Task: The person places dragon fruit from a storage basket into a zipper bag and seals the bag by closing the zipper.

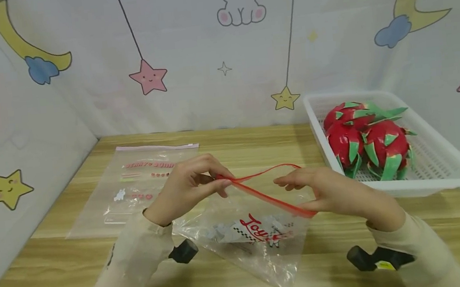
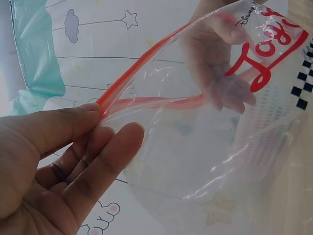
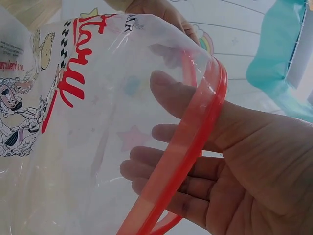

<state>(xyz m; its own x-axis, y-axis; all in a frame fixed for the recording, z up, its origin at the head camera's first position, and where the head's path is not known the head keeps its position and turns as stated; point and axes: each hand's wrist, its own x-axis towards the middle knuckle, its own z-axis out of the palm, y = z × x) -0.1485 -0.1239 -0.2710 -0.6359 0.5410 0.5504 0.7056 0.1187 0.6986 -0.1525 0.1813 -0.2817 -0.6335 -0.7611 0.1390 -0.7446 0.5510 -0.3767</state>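
A clear zip bag (image 1: 232,249) with a red zip edge (image 1: 268,198) and red lettering hangs over the table between both hands. My left hand (image 1: 194,181) pinches one end of the red edge between thumb and fingertips. At the other end, my right hand (image 1: 334,189) reaches into the mouth, its thumb and fingers spread apart. Through the clear film in the right wrist view, the thumb (image 3: 171,93) and fingertips show behind the red edge. The mouth gapes between the two hands, and the bag's lower corner points toward the front of the table.
Another clear zip bag (image 1: 94,207), with a pale pink zip and pink print, lies flat at the left. At the right stands a white basket (image 1: 433,183) holding several red dragon fruits (image 1: 386,144) with green scales. Printed white fabric walls (image 1: 208,94) enclose the wooden table (image 1: 30,273).
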